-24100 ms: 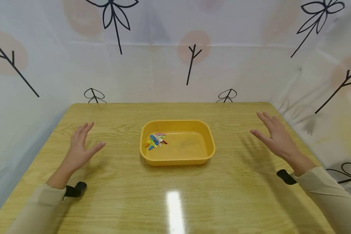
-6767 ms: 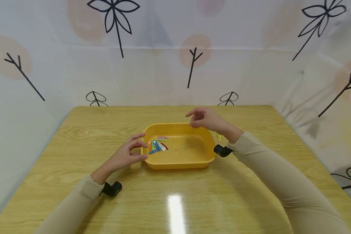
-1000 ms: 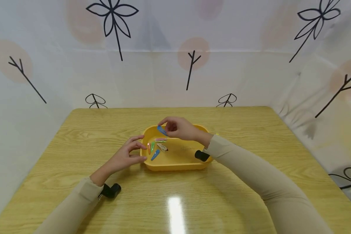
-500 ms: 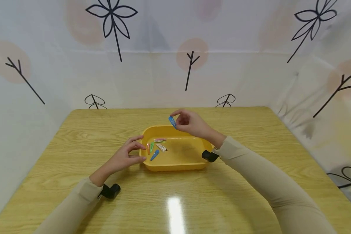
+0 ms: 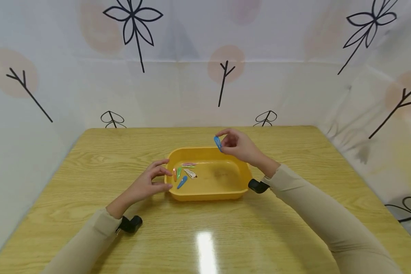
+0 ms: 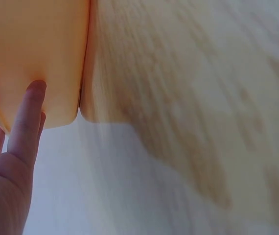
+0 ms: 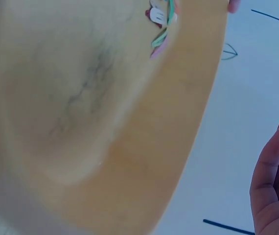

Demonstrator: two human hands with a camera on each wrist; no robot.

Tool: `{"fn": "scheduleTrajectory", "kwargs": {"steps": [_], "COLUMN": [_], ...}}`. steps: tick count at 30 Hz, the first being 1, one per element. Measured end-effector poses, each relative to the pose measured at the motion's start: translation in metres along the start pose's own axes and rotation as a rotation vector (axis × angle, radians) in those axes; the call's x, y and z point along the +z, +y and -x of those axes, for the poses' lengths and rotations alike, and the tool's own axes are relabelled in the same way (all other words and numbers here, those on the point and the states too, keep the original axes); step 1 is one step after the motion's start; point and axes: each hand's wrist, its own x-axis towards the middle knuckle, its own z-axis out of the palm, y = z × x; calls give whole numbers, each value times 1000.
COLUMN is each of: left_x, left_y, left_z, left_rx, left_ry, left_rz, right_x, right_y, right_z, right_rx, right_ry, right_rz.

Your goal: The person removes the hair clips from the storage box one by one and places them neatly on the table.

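In the head view, my right hand (image 5: 241, 147) pinches a blue snap hair clip (image 5: 217, 143) between thumb and forefinger, above the far rim of a yellow plastic tray (image 5: 209, 196). The right wrist view shows only a bit of that blue clip at its right edge. My left hand (image 5: 144, 182) rests at the tray's left end, fingers spread and fingertips on the rim. In the left wrist view a straight finger (image 6: 28, 120) presses the outer wall. Inside the tray's left side lie another blue clip (image 5: 182, 182), a white one (image 5: 190, 173), and green, orange and pink ones.
The tray stands mid-table on a wood-grain table (image 5: 123, 243). A white cloth (image 5: 178, 87) with printed flowers hangs behind it and at both sides. Black wrist cameras sit on both arms, the right one (image 5: 258, 186) close to the tray's right end.
Over the last second my right hand has lifted the blue clip from over the tray's left part and moved it right and up. The left hand has stayed. Earlier, yellow clips lay right of the tray.
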Motion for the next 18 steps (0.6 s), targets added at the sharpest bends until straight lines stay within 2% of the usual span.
{"fn": "scheduleTrajectory", "kwargs": {"steps": [18], "left_x": [1], "left_y": [0], "left_z": [0], "left_rx": [9], "left_ry": [-1], "left_rz": [-7], "right_x": [-26], "right_y": [17], "right_z": [19], "right_rx": [59], "right_ry": [72], "right_rz": [-4]}}
